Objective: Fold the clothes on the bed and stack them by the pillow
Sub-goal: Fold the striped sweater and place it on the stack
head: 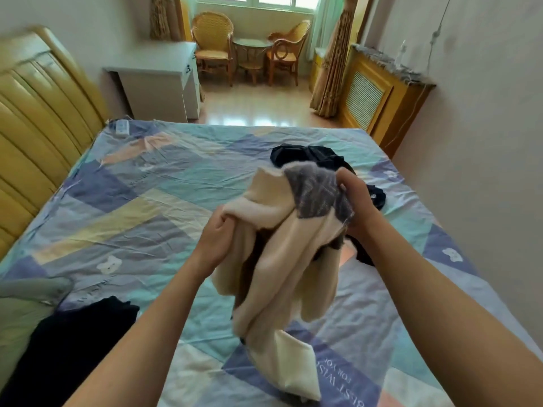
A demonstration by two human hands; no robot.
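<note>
- The bed [123,218], spread with a patchwork sheet in blue, teal and yellow, fills the room from the padded headboard [35,118] on the left to the wall on the right.
- A dark garment [73,348] lies at the bed's near left corner, touching a green pillow [20,306], where the stack belongs.
- A cream and grey fleece garment [282,254] hangs bunched above the middle of the bed, its tail touching the sheet; it looks soft, light and limp, likely to sag unless taken by hem or shoulders and laid flat.
- A crumpled navy garment [311,157] waits beyond it, not yet folded.
- The left hand [219,239] clutches a cream fold; the right hand [354,198] grips the grey section.
- A small white remote-like object [122,126] rests at the far corner, well apart from the work.
- Nothing blocks the open sheet between garment and pillow.
</note>
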